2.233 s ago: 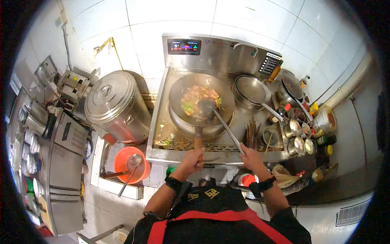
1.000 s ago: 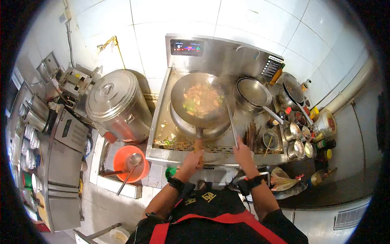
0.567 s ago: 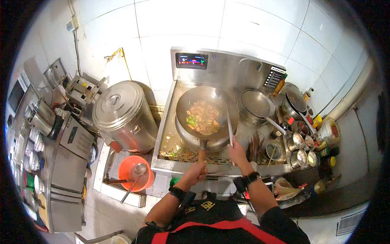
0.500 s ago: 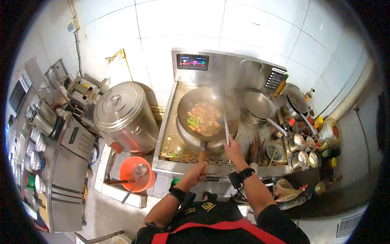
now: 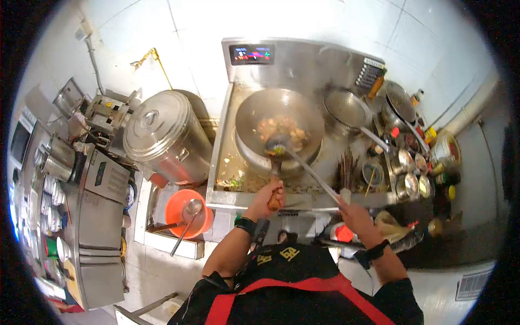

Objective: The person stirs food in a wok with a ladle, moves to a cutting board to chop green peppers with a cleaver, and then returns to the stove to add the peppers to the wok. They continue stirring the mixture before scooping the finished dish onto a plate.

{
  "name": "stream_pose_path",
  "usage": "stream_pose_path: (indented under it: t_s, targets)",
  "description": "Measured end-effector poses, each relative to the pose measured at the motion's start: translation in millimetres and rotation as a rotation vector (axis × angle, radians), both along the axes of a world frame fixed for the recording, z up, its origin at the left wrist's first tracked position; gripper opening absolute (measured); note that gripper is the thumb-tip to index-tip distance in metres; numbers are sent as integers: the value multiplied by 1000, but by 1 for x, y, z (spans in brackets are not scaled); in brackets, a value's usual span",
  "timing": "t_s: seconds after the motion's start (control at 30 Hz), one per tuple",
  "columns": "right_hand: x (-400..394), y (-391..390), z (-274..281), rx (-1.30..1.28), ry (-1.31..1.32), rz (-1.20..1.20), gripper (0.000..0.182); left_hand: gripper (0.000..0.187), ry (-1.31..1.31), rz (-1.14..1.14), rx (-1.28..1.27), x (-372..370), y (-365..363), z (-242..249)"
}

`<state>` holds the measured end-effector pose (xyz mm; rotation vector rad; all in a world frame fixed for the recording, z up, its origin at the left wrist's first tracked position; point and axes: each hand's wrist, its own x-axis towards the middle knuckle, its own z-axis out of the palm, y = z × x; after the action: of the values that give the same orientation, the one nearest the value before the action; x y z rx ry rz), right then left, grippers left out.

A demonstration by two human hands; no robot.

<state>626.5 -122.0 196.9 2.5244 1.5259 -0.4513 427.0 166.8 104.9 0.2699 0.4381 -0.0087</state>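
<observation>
A wide metal wok (image 5: 250, 120) sits on the stove with steaming chopped food (image 5: 284, 129) in it. My left hand (image 5: 265, 199) is wrapped round its wooden handle (image 5: 276, 172) at the near side. In my right hand (image 5: 358, 221) is the long shaft of a ladle (image 5: 314, 174), which slants up and left into the wok. The ladle's bowl (image 5: 277, 144) lies at the wok's near rim, by the root of the handle, with some green bits in it.
Right of the wok rests a strainer (image 5: 348, 110) with a long handle. Seasoning bowls (image 5: 406, 158) and bottles crowd the stove's right side. A tall lidded pot (image 5: 168, 138) stands to the left, near an orange bucket (image 5: 177, 207) holding another ladle. A bamboo brush (image 5: 346, 169) stands at the front.
My right hand has swung right and down, bringing the ladle's bowl to the wok's near rim. Green pieces on the food's left side no longer show there. The whole view has shifted.
</observation>
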Motion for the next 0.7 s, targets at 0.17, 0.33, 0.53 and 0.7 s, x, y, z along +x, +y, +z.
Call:
stream_pose_path:
  t_s: [0.17,0.33,0.53,0.7]
  targets:
    - [0,-58,113,283,358,-32,68,17,183,95,36,-40,-61,132]
    - [3,-41,145,42,613,-254,66,22,113,100,123,1,-28,105]
    - [-16,3,5,311,206,-62,64,18,123,76,368,-64,-72,-29]
    - [-37,-2,66,320,230,-108,61,14,200,67,267,-107,-90,12]
